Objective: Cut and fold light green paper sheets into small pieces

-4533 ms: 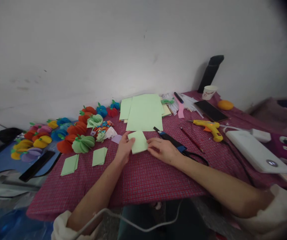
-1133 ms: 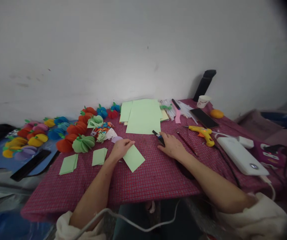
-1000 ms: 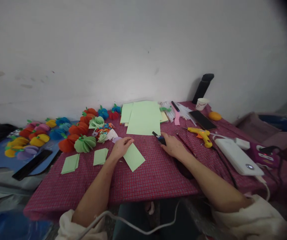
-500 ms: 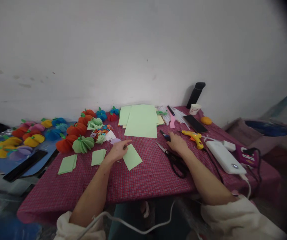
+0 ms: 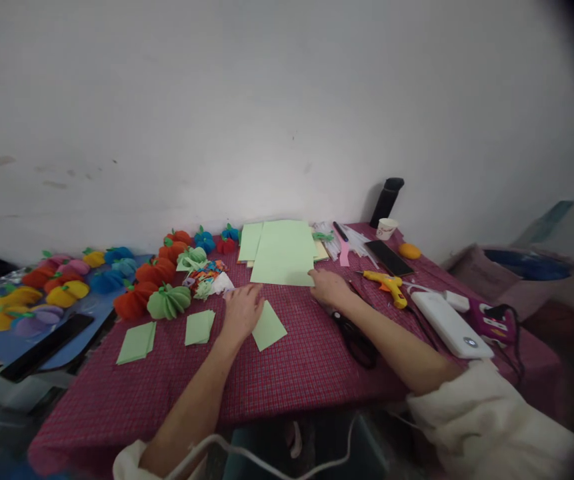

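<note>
A large sheet of pale green paper [image 5: 283,253] lies on top of a stack at the back middle of the table. My right hand [image 5: 331,289] is at its near right corner, thumb and fingertips closed on the edge. My left hand [image 5: 243,310] reaches toward the near left corner, fingers stretched out and back upward. Beside that hand lies a smaller green paper piece [image 5: 269,328]. Black-handled scissors [image 5: 354,340] lie under my right wrist, partly covered. Two small stacks of green paper, the middle stack [image 5: 199,327] and the left stack [image 5: 135,343], rest to the left.
Several paper pumpkins [image 5: 168,302] and colourful scraps [image 5: 207,277] cover the left side. Rightward are a yellow glue gun [image 5: 387,285], phone [image 5: 389,257], white power bank [image 5: 449,325], purple socket block [image 5: 491,320], paper cup [image 5: 386,229] and glue sticks [image 5: 359,241].
My right hand has moved left and away from the dark object near the scissors to the large sheet's corner. My left hand has shifted slightly, its fingers now stretched toward the sheet.
</note>
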